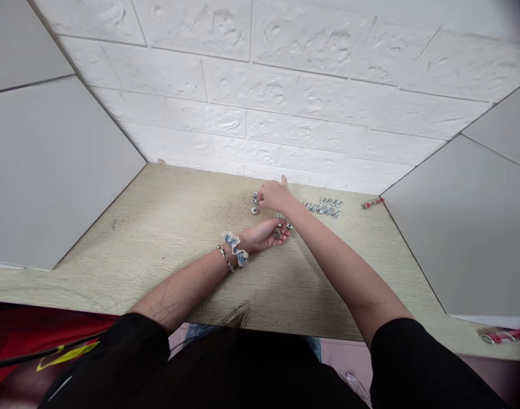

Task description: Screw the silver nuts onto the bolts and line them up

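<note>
My left hand [266,234] lies palm up on the wooden table, its fingers curled round a bolt with a washer [277,233]. A blue and white scrunchie [235,249] and a chain bracelet [225,258] circle that wrist. Farther back, my right hand [273,195] has its fingertips pinched at some small metal nuts [254,196]; whether it grips one is too small to tell. Just below the nuts lies a loose washer [255,211]. Another small bolt [289,226] is beside my left fingertips. Several bolts [323,209] form rows to the right of my right wrist.
The wooden table [158,221] ends at a white brick-patterned wall [268,130], with grey panels on both sides. One red cylinder [372,203] lies by the right panel, another [504,336] at the front right. Red cloth [42,335] hangs below the left edge.
</note>
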Available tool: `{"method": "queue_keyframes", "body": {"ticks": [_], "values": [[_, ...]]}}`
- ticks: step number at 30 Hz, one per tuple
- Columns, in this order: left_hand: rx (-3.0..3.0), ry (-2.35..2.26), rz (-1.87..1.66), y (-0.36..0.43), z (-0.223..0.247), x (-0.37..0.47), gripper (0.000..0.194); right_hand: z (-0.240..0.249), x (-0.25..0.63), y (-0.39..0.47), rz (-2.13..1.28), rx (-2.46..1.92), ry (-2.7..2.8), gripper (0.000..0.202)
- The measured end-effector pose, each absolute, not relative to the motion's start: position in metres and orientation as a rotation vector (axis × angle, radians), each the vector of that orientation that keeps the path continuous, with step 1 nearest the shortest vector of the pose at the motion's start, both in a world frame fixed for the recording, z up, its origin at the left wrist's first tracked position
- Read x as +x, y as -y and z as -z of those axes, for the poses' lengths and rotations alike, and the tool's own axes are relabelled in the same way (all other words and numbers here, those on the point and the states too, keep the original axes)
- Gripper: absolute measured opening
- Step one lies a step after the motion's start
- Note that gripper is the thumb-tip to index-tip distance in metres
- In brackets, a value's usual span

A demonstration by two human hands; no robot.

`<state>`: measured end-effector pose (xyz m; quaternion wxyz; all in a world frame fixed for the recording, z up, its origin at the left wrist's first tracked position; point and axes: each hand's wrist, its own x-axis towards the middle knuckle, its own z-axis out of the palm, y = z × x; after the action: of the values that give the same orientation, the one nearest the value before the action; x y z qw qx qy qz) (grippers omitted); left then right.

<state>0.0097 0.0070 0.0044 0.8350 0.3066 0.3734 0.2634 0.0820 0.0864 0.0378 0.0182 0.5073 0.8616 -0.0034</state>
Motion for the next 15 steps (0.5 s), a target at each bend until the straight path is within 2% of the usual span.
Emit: {"method": "queue_keyframes", "body": {"ticks": [7, 15], "values": [[0.675, -0.8, -0.546, -0.0063, -0.0063, 0.0104, 0.022, -0.0384, 0.0831, -0.0801, 0.006, 1.538, -2.731, 0.021], [0.709, -0.764, -0.554, -0.0075, 0.0001, 0.0104, 0.021, -0.0398, 0.0751, -0.077, -0.005, 1.413, -2.697, 0.032]]}}
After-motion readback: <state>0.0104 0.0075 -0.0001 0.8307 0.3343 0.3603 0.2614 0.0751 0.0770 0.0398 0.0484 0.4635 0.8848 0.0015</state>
